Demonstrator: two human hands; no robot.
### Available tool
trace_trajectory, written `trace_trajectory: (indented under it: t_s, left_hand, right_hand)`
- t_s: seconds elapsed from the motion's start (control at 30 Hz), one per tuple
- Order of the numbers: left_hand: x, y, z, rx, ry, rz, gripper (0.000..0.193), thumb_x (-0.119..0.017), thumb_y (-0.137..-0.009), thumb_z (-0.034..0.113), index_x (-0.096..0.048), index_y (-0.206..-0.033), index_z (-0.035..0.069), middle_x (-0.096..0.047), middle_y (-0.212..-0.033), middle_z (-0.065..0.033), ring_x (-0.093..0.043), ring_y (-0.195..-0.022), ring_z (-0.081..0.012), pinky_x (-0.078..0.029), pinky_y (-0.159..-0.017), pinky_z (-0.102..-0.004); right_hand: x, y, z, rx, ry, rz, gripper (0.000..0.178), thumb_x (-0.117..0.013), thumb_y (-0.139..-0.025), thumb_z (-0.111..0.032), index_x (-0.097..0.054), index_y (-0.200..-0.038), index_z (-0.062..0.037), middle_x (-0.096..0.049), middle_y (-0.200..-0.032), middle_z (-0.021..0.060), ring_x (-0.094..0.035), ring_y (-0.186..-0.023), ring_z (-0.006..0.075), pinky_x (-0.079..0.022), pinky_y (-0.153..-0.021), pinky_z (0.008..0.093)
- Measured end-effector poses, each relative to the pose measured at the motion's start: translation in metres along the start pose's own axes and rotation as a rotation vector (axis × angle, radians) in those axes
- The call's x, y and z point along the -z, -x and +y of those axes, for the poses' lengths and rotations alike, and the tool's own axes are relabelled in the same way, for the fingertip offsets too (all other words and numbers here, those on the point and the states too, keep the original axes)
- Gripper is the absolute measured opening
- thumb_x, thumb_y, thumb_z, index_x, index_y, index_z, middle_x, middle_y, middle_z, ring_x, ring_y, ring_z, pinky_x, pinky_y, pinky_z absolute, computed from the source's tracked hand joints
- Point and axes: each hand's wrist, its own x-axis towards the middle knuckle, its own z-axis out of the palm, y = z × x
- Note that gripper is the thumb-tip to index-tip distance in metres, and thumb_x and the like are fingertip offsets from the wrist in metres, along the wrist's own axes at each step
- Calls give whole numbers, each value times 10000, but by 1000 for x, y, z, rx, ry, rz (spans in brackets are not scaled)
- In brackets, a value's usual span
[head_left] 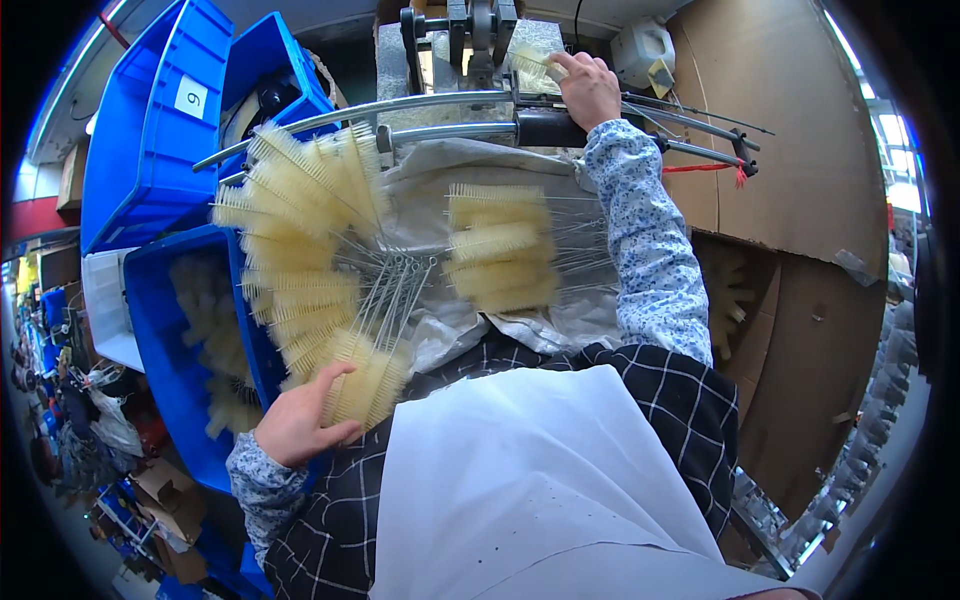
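At the machine's far side, my right hand point(588, 90) is closed on a bottle brush, whose pale yellow bristles point(530, 62) stick out to its left. Below and left, my left hand point(305, 415) curves its thumb and forefinger around the bristles of the nearest brush point(368, 378) in a pile; its other fingers are hidden. That pile of yellow bottle brushes point(300, 270) fans out on the left, its twisted wire stems and looped ends meeting toward the middle. A smaller stack of brushes point(500, 248) lies right of it, stems pointing right.
Metal bars point(450, 100) cross in front of a machine point(462, 40). Blue bins point(160, 125) stand at left; the lower bin point(190, 440) contains more brushes. Cardboard panels point(785, 130) flank the right side. Grey plastic sheeting point(430, 170) lies under the brushes. A white container point(643, 52) stands far right.
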Motion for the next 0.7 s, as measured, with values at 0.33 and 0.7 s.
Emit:
trace_trajectory:
  t_s: [0.33,0.7]
  left_hand:
    - [29,6,8,-136,244,626,311,-589,-648,-7,-510,-948,7,-507,-883,-121,-519,-823,-242,-403,-762,-284]
    - [66,12,8,-471,169,920,297,-478,-637,-24,-488,-932,11,-473,-979,-139,-468,-908,-220,-360,-833,-311]
  right_hand:
    - [-18,-18,15,86,-23,-39,319,-486,-794,-124,-573,-1062,-274,-558,-973,2,-458,-1003,196,-338,-865,361]
    - [-4,4,49,-229,154,87,452,-580,-757,-305,-480,-1179,-180,-483,-1118,43,-384,-1116,211,-285,-902,420]
